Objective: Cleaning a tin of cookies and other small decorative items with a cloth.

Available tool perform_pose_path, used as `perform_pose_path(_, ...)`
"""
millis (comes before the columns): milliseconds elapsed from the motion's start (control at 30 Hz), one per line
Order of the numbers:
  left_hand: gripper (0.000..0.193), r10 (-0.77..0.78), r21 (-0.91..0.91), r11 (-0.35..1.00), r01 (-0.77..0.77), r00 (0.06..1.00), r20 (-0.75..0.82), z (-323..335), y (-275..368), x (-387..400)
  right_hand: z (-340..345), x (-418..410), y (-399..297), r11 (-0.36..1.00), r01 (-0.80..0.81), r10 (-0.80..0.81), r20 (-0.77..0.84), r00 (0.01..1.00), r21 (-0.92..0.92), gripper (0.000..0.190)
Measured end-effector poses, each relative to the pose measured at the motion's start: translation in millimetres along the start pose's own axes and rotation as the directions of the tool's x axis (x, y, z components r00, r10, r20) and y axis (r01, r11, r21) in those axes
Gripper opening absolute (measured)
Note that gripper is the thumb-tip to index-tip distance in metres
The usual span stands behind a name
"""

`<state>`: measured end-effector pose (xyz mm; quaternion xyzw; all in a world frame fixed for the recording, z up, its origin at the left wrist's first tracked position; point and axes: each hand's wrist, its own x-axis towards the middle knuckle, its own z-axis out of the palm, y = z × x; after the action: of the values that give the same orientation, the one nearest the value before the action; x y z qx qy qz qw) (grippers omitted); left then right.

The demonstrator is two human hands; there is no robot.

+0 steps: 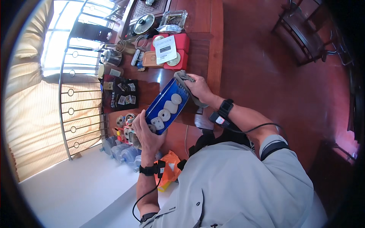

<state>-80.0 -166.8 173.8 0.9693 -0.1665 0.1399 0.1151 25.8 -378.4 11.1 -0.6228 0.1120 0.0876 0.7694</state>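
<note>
A blue box with pictures of round and rounded pale pieces on its face (168, 107) is held tilted above the near part of the wooden table. My left hand (146, 134) grips its lower left end, with the fingers along the edge. At the upper right end, my right hand (199, 87) holds a grey cloth (184, 77) against the box's edge. Part of the cloth hangs below the right hand. The fingertips behind the box are hidden.
On the wooden table (215, 57) lie red boxes (182, 42) under a printed paper (166, 50), a glass ashtray (174, 18), a lidded pot (144, 24) and a black printed bag (121, 94). Plastic bottles (125, 152) and an orange bag (169, 165) lie lower left. A wooden chair (302, 34) stands at the upper right.
</note>
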Motion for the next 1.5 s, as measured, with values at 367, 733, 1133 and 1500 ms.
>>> perform_pose_path(367,0.095,-0.058,-0.024,0.998,0.058,0.998,0.0,5,0,0,32,-88,-76,0.533,0.791,-0.784,0.176,0.596,-0.301,0.04)
perform_pose_path(733,0.095,-0.063,-0.021,0.998,0.063,0.997,-0.035,10,-6,-11,37,-46,-89,0.417,0.846,-0.828,0.244,0.504,-0.334,0.036)
perform_pose_path(1133,0.095,-0.026,-0.009,1.0,0.025,0.999,-0.021,5,-2,-10,3,38,-16,0.996,0.042,-0.03,0.135,0.99,-0.084,0.034)
perform_pose_path(1500,0.094,-0.064,-0.024,0.998,0.064,0.997,-0.033,4,-1,-5,12,8,14,0.951,-0.204,0.201,0.034,0.979,0.234,0.035)
